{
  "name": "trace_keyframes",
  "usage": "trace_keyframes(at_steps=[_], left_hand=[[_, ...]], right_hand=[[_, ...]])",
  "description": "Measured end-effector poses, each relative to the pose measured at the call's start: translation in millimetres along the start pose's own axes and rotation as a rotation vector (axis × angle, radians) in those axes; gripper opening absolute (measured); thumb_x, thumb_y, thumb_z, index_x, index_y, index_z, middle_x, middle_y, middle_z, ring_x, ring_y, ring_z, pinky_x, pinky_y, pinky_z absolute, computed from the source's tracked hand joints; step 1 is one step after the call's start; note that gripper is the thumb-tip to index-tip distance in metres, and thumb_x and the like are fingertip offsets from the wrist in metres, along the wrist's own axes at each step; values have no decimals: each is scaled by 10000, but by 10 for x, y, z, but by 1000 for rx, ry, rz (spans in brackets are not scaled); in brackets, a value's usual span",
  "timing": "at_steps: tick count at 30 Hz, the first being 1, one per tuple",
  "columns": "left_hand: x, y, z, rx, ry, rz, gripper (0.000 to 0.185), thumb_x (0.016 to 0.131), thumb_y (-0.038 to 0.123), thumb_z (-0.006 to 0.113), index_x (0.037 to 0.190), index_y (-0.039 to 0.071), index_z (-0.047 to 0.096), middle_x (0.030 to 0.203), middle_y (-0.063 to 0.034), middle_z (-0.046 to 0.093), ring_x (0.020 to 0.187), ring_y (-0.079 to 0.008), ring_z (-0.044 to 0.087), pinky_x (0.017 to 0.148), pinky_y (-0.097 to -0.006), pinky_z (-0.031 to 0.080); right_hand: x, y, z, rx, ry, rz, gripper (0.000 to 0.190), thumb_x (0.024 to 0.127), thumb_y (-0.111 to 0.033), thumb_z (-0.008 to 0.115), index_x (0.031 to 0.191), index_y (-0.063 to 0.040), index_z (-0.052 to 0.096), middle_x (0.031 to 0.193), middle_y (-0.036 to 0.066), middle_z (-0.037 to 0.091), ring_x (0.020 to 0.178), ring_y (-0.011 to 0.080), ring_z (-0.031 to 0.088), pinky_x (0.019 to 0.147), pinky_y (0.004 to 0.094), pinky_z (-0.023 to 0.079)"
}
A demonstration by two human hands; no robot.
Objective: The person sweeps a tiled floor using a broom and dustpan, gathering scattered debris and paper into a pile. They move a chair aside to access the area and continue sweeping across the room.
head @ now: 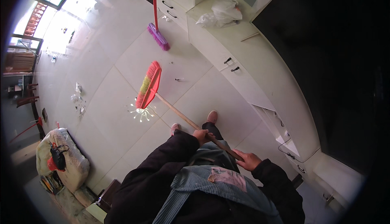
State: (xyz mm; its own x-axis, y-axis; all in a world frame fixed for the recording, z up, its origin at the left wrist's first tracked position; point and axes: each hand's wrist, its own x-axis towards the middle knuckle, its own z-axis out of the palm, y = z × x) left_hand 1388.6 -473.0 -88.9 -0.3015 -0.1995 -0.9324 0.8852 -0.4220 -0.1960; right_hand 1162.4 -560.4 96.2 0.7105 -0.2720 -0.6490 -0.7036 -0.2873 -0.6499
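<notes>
A broom with a wooden handle [179, 113] slants across the floor in front of me. My left hand [203, 136] grips the handle part-way along, and my right hand [248, 160] is closed round it near its upper end. The red broom head [152, 85], with red and yellow-green bristles, is tilted on the pale tiles. A bright light reflection lies on the floor by the lower end of the bristles. Farther ahead, a purple push broom [158, 37] with a red handle rests against the white drawers.
A long white cabinet [243, 50] runs along the right, bearing plastic bags [224, 12] and a thin stick [250, 36]. Litter [78, 87] is scattered on the tiles at left, near a covered sofa [71, 160]. A cable [286, 152] hangs from the cabinet.
</notes>
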Motion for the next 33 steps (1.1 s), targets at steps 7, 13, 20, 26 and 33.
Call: trace_keyframes(at_steps=[7,13,20,26,33], left_hand=[[319,-407,723,125,-4,-94,223,858,91,430,1014,-67,408,832,-164,536,826,-322,565,777,-449,465],[944,-1223,945,1567,-392,266,267,780,269,547,847,11,570,756,-142,584,722,-269,602,644,-374,508],[1208,-2031,1035,2371,-1079,402,337,670,376,628,809,73,575,761,-119,585,706,-281,581,600,-381,455],[1701,-2075,724,2275,-951,513,285,679,329,597,741,51,582,641,-122,581,573,-283,570,487,-364,444],[1119,-1465,632,1451,103,-1,237,699,214,562,766,-10,601,733,-108,620,678,-202,619,596,-317,497]], right_hand=[[-1217,306,-339,-266,-173,650,531,745,-454,561,1076,-63,423,719,165,600,717,364,578,614,445,449],[-2265,605,176,-49,-124,780,396,769,-414,531,900,-46,467,709,213,581,697,381,579,633,480,434],[-2159,653,725,230,-105,909,392,778,-409,522,890,-37,466,715,221,578,705,386,573,632,477,435],[-1561,719,1281,379,-59,924,389,786,-404,515,882,-30,465,720,227,576,712,390,568,631,474,437],[-1244,678,1635,456,-37,889,388,796,-398,506,872,-20,465,726,234,573,720,395,562,629,470,439]])
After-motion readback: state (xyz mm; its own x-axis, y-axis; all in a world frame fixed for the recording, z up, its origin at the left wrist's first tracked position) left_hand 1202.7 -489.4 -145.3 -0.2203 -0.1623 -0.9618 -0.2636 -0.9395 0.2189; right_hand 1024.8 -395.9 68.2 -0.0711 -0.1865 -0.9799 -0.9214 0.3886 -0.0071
